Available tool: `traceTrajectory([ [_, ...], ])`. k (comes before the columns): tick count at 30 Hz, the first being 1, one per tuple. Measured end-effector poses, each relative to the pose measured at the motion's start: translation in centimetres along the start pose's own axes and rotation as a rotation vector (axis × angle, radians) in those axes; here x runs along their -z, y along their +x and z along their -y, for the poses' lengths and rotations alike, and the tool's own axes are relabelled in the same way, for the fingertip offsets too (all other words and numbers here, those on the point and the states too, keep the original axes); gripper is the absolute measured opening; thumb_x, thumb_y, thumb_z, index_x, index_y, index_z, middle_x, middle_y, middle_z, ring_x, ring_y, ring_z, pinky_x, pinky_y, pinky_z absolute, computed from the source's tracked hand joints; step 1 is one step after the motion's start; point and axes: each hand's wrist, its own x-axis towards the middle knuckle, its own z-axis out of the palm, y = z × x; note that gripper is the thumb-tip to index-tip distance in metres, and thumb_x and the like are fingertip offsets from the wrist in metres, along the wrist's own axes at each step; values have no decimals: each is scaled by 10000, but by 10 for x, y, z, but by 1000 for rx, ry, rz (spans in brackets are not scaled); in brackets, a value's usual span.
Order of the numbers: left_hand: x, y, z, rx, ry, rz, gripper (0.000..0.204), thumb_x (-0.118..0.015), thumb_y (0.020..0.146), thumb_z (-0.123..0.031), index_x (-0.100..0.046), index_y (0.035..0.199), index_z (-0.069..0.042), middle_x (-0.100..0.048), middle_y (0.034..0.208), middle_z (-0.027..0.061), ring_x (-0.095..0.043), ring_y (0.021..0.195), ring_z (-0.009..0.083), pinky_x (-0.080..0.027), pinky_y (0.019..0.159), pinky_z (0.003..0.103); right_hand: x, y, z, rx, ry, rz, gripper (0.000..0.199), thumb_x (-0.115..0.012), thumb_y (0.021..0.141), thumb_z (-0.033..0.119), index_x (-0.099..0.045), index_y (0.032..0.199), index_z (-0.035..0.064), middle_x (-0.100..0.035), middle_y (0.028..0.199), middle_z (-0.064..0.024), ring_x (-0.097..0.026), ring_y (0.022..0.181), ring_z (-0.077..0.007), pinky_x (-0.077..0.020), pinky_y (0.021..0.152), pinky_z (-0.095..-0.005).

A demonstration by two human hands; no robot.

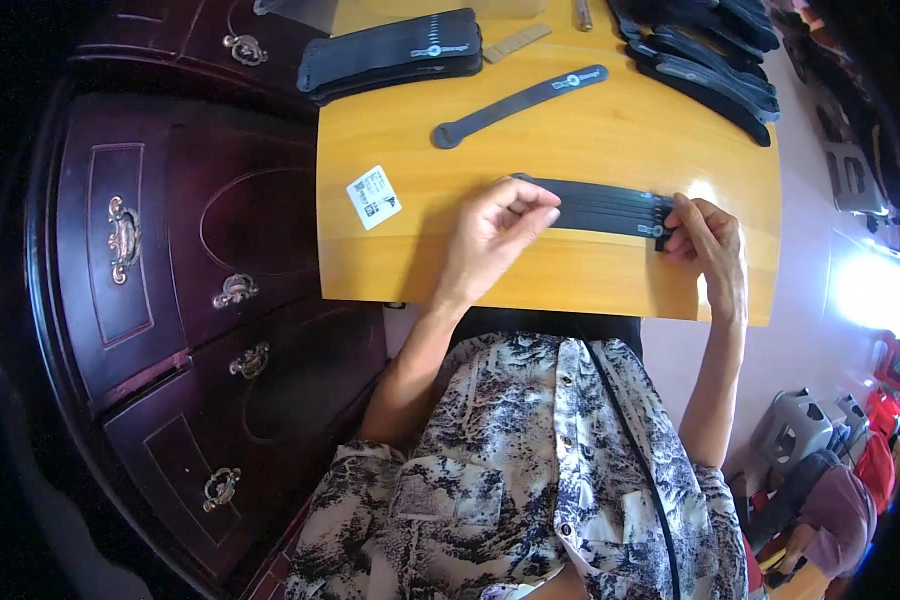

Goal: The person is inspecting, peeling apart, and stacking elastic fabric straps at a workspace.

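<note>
A fanned stack of black straps (605, 208), each with pale print near one end, stretches between my two hands just over the near part of the yellow table. My left hand (495, 235) pinches its left end between thumb and fingers. At the right end, my right hand (708, 245) has its fingers closed on the straps' printed tips. Farther back lies a single dark grey strap (520, 107) with a rounded, slotted left end. A neat pile of similar straps (390, 55) sits at the back left, and a looser heap of straps (705, 75) at the back right.
On the yellow table (420, 265) are a white printed label (374, 197), a tan strip (518, 43) and a small metallic object (583, 14). A dark wooden cabinet (190, 220) stands left. Grey stools (795, 430) and another person (835, 510) are at right.
</note>
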Motion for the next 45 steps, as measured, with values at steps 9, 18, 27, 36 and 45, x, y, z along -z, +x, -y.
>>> traceTrajectory([
  [9, 54, 26, 4, -120, 488, -432, 281, -703, 761, -28, -594, 1018, 4, -576, 919, 97, -559, 653, 165, -486, 582, 283, -31, -18, 25, 233, -100, 100, 384, -551, 931, 347, -614, 724, 30, -500, 532, 15, -463, 452, -49, -340, 419, -193],
  [18, 46, 32, -4, -185, 494, -433, 297, -703, 748, 10, -566, 1012, 8, -583, 929, 121, -604, 726, 181, -508, 645, 275, -80, -12, 63, 537, -305, 202, 243, -606, 877, 242, -627, 809, 9, -593, 582, -96, -593, 521, -196, -478, 530, -286],
  [27, 15, 0, -35, -120, -188, -294, 219, -604, 852, 48, -547, 1064, 38, -634, 924, 57, -601, 845, 88, -489, 737, 210, -96, -16, 70, 679, 25, 176, 130, -638, 838, 123, -619, 897, 8, -617, 833, -99, -634, 668, -173, -518, 572, -266],
  [36, 7, -5, -54, -23, -293, -104, 208, -588, 873, 27, -546, 1072, 72, -616, 1037, 106, -605, 972, 153, -491, 855, 254, -74, -34, 60, 579, 121, 119, 124, -673, 814, 111, -646, 881, 10, -643, 834, -92, -642, 691, -150, -520, 593, -248],
  [45, -13, 8, -56, -173, -43, -16, 151, -623, 826, 71, -596, 975, 63, -572, 1043, 90, -610, 917, 124, -520, 812, 236, -53, -42, 38, 527, 104, -4, 129, -675, 818, 120, -675, 892, 14, -662, 809, -96, -637, 685, -154, -504, 606, -262],
])
